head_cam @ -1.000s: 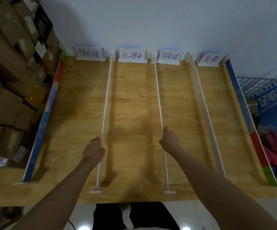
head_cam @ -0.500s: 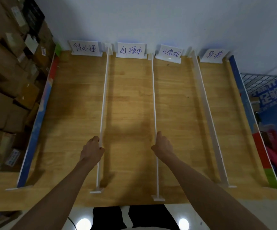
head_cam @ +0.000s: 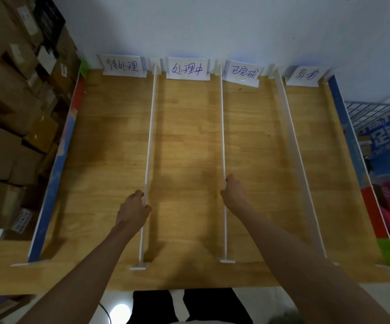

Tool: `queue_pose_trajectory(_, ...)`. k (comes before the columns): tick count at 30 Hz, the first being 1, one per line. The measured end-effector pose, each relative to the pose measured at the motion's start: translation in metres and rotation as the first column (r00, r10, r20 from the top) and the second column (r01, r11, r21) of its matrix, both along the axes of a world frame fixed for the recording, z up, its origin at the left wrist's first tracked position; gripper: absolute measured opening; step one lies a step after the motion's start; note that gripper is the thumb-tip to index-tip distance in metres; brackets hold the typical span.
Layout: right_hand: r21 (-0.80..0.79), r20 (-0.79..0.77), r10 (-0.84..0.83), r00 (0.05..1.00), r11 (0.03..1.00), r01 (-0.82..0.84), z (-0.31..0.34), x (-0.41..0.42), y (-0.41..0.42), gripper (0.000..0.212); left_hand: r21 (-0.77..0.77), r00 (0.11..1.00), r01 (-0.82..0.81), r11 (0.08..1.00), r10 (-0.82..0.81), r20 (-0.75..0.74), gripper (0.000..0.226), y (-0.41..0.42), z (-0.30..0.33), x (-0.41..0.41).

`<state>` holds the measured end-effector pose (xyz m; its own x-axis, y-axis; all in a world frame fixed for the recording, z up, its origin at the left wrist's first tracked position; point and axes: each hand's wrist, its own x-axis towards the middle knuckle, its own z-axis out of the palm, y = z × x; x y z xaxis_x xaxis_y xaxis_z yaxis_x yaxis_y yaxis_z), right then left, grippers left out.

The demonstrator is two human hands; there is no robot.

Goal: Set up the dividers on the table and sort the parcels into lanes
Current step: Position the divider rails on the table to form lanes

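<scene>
Dividers stand in a row on the wooden table (head_cam: 189, 148): the left hand (head_cam: 132, 210) pinches the left divider (head_cam: 150, 136) near its near end, and the right hand (head_cam: 233, 192) grips the middle divider (head_cam: 222, 127) likewise. They look thin, light and bendy (best held low, near the foot). A third divider (head_cam: 292, 141) stands right; labels (head_cam: 188, 69) line the far wall, and boxes (head_cam: 14, 101) are stacked left.
</scene>
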<state>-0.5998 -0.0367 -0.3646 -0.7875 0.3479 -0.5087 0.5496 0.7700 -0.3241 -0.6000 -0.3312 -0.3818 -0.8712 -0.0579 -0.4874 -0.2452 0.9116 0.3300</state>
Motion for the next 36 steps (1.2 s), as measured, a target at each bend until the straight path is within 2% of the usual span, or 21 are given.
queue_pose_trajectory(6, -0.046, 0.039, 0.003, 0.999, 0.999, -0.001, -0.001, 0.017, -0.003, 0.055, 0.010, 1.000, 0.002, 1.000, -0.002, 0.012, 0.059, -0.003, 0.000, 0.010)
queue_pose_trajectory(10, -0.045, 0.113, 0.029, 0.993, 0.999, -0.024, -0.001, 0.028, -0.009, 0.060, 0.010, 1.000, 0.015, 1.000, -0.015, -0.009, 0.063, -0.002, 0.003, 0.018)
queue_pose_trajectory(20, -0.032, 0.061, 0.012, 0.998, 0.999, -0.010, -0.001, 0.028, -0.010, 0.040, 0.045, 0.999, 0.024, 0.999, -0.022, -0.045, 0.063, -0.004, -0.001, 0.017)
queue_pose_trajectory(36, 0.017, 0.058, 0.057, 0.997, 0.998, -0.058, 0.003, 0.035, -0.012, 0.047, 0.050, 0.999, 0.045, 0.998, -0.045, 0.001, 0.074, -0.008, 0.001, 0.015)
